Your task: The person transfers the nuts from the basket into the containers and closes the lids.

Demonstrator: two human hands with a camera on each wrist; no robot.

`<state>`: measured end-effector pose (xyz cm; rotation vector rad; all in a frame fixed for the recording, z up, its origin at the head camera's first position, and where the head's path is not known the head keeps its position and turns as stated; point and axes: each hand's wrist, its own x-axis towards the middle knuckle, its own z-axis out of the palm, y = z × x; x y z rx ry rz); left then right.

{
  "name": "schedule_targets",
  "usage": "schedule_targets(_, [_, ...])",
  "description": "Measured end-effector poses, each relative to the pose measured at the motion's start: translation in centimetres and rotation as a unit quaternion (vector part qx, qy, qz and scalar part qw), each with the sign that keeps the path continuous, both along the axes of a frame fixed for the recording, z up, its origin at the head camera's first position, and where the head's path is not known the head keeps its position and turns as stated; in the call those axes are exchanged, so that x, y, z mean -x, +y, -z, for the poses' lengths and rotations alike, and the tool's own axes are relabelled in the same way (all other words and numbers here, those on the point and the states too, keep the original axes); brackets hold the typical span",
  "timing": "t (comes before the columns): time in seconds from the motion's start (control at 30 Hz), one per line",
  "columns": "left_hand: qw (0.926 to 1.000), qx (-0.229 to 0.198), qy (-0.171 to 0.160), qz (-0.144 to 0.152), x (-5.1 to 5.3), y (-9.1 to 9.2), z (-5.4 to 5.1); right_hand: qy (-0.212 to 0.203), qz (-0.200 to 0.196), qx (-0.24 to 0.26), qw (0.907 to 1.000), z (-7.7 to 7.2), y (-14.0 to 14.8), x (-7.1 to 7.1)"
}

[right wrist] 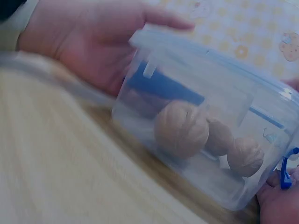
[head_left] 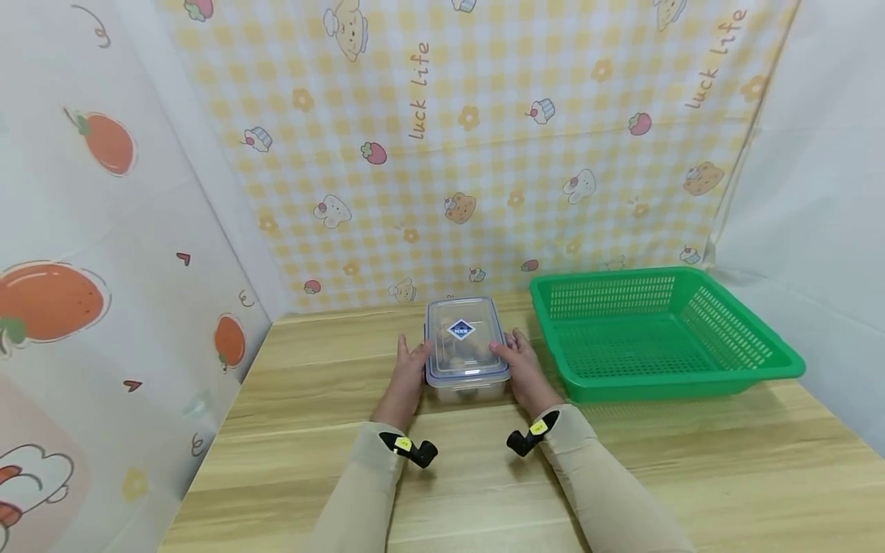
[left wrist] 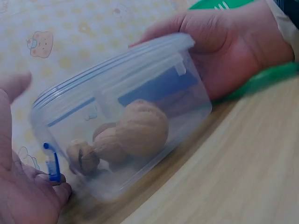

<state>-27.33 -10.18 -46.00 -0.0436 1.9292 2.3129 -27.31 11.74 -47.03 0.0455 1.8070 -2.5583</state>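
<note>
A clear lidded food container (head_left: 466, 388) with blue trim sits on the wooden table, holding several walnuts (left wrist: 142, 128). My left hand (head_left: 408, 376) holds its left side, thumb at the lid's edge, index finger pointing forward. On the opposite side my right hand (head_left: 527, 372) grips the container, its thumb over the lid (head_left: 477, 349). In the left wrist view a blue side clip (left wrist: 53, 163) stands out from the wall beside the left fingers. The right wrist view has another blue clip (right wrist: 286, 170) by the right fingers. Some fingertips are hidden.
A green plastic basket (head_left: 681, 382) with slotted walls stands right of the container, close to my right hand. Behind the table (head_left: 297, 430) hangs a yellow checked cloth (head_left: 429, 177). Pale sheets (head_left: 159, 230) close off the left and right sides.
</note>
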Motion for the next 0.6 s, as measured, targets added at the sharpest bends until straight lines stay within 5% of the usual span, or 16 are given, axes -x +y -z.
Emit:
schedule_targets(0.17, [0.9998,-0.008,-0.009,-0.016,0.3,0.3,0.3,-0.004,0.022,-0.002,0.9997,0.0,0.0,0.2])
schedule_targets(0.4, [0.9977,0.042,-0.003,-0.053,0.6,0.0,-0.2,0.002,0.050,-0.042,0.9978,-1.3,0.2,0.4])
schedule_targets(0.6, [0.9967,0.058,0.031,-0.048,0.4,0.4,-0.9,0.026,0.033,-0.085,0.9954,-1.7,-0.2,0.1])
